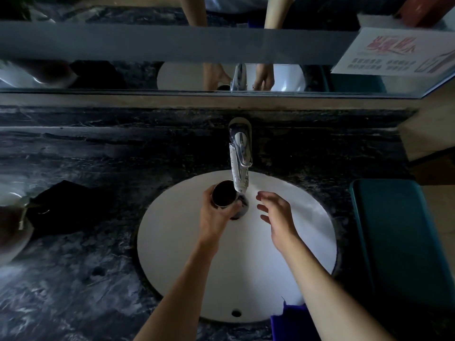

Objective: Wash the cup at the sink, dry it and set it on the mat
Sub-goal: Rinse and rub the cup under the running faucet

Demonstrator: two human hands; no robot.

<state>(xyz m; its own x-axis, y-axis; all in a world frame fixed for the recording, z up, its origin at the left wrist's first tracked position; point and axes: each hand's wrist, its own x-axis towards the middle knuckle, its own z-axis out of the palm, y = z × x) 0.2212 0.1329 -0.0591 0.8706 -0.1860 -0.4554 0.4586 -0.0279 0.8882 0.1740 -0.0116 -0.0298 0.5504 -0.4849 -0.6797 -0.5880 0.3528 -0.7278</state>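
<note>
Gripping cup [222, 196] left hand [214, 219]; white sink [172, 242] in dark marble counter [73, 279]

Cup [222, 195] under faucet [240, 156] — over sink [172, 242]

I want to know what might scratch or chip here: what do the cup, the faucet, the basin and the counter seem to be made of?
Cup: dark and glossy with a bright rim glint, perhaps metal or glazed ceramic; too dim to tell.
Faucet: chromed metal, mirror-bright reflections.
Basin: smooth white, likely glazed ceramic.
Counter: polished dark stone with pale veins, probably marble.
</note>
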